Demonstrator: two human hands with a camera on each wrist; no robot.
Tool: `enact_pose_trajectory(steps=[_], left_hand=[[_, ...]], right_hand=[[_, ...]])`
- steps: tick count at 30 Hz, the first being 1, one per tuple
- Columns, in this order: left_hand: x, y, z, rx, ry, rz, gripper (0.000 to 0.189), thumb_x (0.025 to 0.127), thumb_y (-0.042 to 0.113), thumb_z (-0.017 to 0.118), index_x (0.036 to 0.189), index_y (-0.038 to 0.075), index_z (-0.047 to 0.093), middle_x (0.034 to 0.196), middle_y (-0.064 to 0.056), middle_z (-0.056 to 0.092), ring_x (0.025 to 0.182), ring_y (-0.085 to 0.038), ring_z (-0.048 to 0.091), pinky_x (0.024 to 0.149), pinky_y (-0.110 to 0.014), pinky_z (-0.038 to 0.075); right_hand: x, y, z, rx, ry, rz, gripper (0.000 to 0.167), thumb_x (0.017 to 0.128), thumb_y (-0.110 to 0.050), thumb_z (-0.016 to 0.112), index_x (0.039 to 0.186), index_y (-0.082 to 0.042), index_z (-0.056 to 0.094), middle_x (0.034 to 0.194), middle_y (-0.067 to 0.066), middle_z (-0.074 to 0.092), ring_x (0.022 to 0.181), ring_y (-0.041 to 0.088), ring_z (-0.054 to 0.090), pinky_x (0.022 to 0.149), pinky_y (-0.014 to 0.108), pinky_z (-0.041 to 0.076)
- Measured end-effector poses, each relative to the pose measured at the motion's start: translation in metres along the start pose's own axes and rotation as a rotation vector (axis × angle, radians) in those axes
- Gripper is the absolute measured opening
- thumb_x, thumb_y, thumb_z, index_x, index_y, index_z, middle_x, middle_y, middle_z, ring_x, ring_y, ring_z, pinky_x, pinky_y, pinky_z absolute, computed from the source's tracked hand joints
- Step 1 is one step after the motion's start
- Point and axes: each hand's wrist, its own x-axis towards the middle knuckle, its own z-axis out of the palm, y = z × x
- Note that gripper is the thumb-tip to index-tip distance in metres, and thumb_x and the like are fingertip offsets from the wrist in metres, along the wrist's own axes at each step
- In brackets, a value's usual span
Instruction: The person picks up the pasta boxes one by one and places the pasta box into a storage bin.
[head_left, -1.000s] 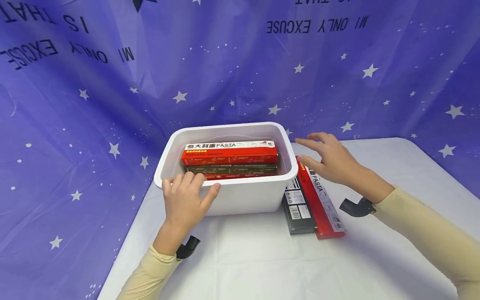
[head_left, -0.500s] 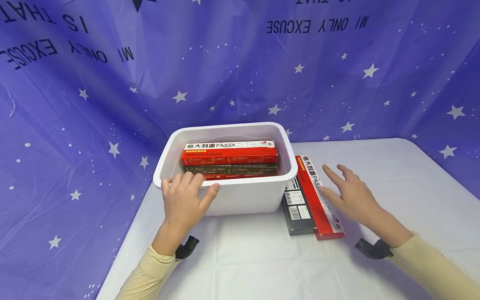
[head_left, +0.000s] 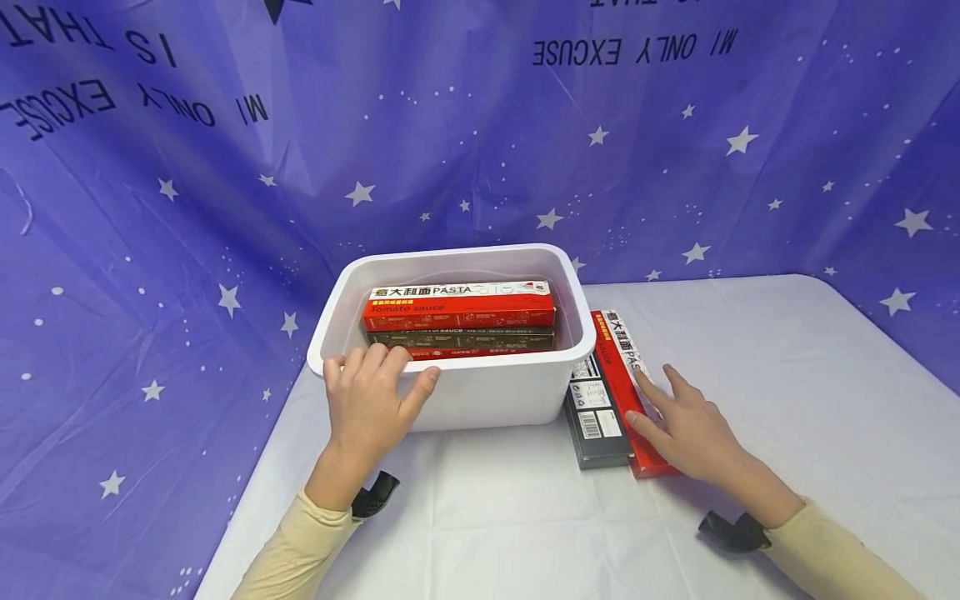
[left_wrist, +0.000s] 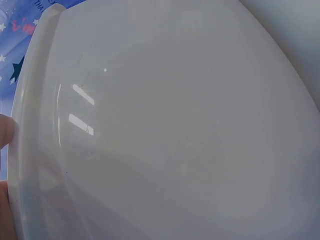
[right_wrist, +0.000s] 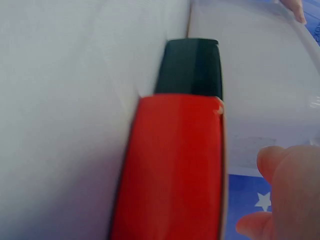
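My left hand grips the near rim of a white plastic bin, fingers hooked over the edge and thumb outside. Inside lie a red pasta box, a dark box and another red box. Over the near part of a red-and-white pasta box on the table is my right hand, fingers spread. Whether it touches the box is unclear. In the right wrist view, the red box's end shows beside the fingers. The left wrist view is mostly the bin's wall.
A dark grey box with a barcode lies between the bin and the red pasta box. A white cloth covers the table. Behind it hangs a purple star-printed curtain.
My right hand has come away from the bin's right side, moving toward me and down to the near part of the red pasta box. The left hand stays on the rim.
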Motion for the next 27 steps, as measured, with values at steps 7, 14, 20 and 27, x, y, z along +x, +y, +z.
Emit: enact_pose_trajectory(steps=[7,14,20,27], left_hand=[[0.000,0.000,0.001,-0.010,0.006,0.002,0.076,0.101,0.071,0.030,0.081,0.005,0.063,0.072,-0.014,0.061,0.065,-0.036,0.051,0.070,-0.051,0.030],[0.000,0.000,0.001,-0.006,0.014,0.011,0.075,0.101,0.070,0.030,0.080,0.005,0.062,0.071,-0.014,0.060,0.064,-0.036,0.050,0.069,-0.051,0.030],[0.001,0.000,0.001,-0.002,0.019,0.014,0.075,0.101,0.070,0.030,0.080,0.005,0.062,0.071,-0.015,0.060,0.065,-0.036,0.051,0.069,-0.051,0.030],[0.000,0.000,0.001,-0.003,0.022,0.009,0.076,0.101,0.070,0.031,0.081,0.005,0.064,0.071,-0.015,0.062,0.066,-0.037,0.052,0.069,-0.051,0.031]], right_hand=[[-0.003,-0.003,0.009,-0.017,-0.016,-0.033,0.068,0.098,-0.048,0.060,0.152,-0.009,0.047,0.152,0.042,0.034,0.126,0.062,0.051,0.090,0.070,0.048],[-0.005,-0.002,0.015,-0.036,-0.011,-0.041,0.065,0.098,-0.047,0.060,0.149,-0.009,0.050,0.152,0.042,0.035,0.126,0.059,0.052,0.087,0.067,0.049],[-0.005,0.001,0.014,-0.053,-0.021,-0.025,0.064,0.098,-0.048,0.058,0.149,-0.009,0.051,0.152,0.043,0.035,0.126,0.059,0.052,0.086,0.066,0.050],[0.000,0.015,0.013,-0.066,-0.068,0.043,0.069,0.101,-0.055,0.050,0.152,-0.008,0.046,0.154,0.044,0.029,0.127,0.061,0.048,0.086,0.070,0.047]])
